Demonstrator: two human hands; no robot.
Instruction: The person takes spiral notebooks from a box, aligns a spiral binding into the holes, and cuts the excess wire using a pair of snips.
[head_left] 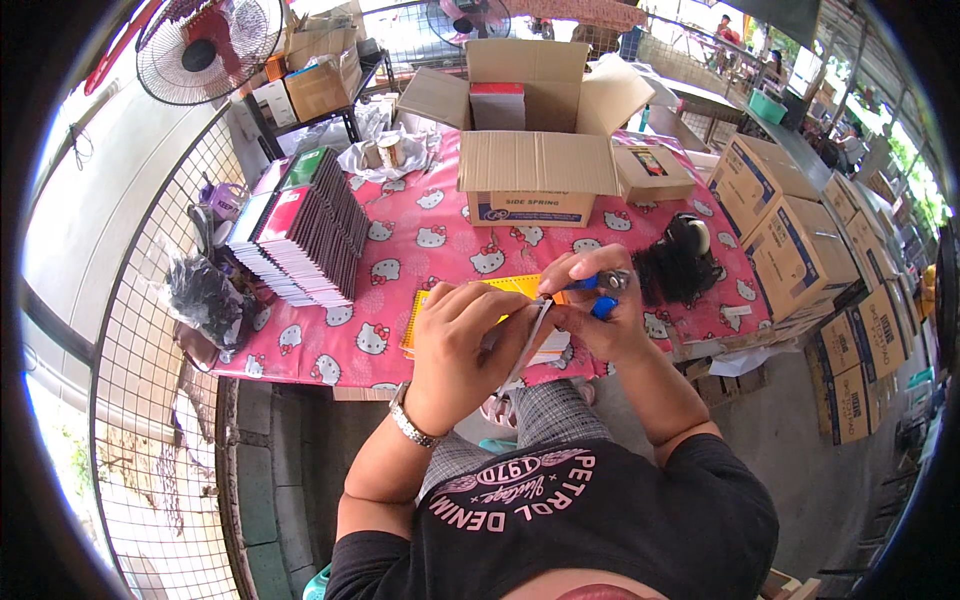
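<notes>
My left hand [452,335] is closed on a thin notebook [528,342], tilted up nearly edge-on. My right hand [622,325] grips a pair of blue-handled pliers [604,305]. Both hands meet at the notebook's upper corner, where fingers hide the pliers' jaws. Beneath my hands, notebooks with a yellow cover [515,286] on top lie near the table's front edge. To the right of my right hand is a bundle of black spiral binding coils [682,262].
Stacked spiral notebooks [310,235] stand on the left of the pink patterned tablecloth [395,240]. An open carton [540,165] sits at the back, a flat brown box [652,176] beside it. Closed cartons [800,245] are piled along the right. A black plastic bag [205,300] lies at the left edge.
</notes>
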